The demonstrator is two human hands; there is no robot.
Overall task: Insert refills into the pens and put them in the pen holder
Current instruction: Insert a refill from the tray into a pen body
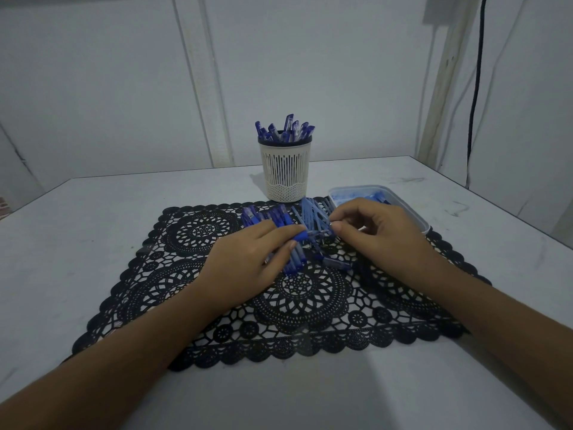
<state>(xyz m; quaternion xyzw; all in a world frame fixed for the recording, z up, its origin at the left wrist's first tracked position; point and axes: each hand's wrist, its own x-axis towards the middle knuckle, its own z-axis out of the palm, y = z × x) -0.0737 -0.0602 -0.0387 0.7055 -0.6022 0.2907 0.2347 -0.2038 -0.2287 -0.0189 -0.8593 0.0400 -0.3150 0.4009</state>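
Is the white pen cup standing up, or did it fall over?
Standing up. The pen holder sits on its base on the table, with blue pens poking up out of its top.

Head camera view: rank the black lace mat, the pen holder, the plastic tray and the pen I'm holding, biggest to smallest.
1. lace mat
2. pen holder and plastic tray: unsure, the right hand hides part of the tray.
3. pen in the left hand

Two bare arms, uncovered along their whole visible length: the left forearm ends in the left hand, the right forearm in the right hand. Fingernails short, plain.
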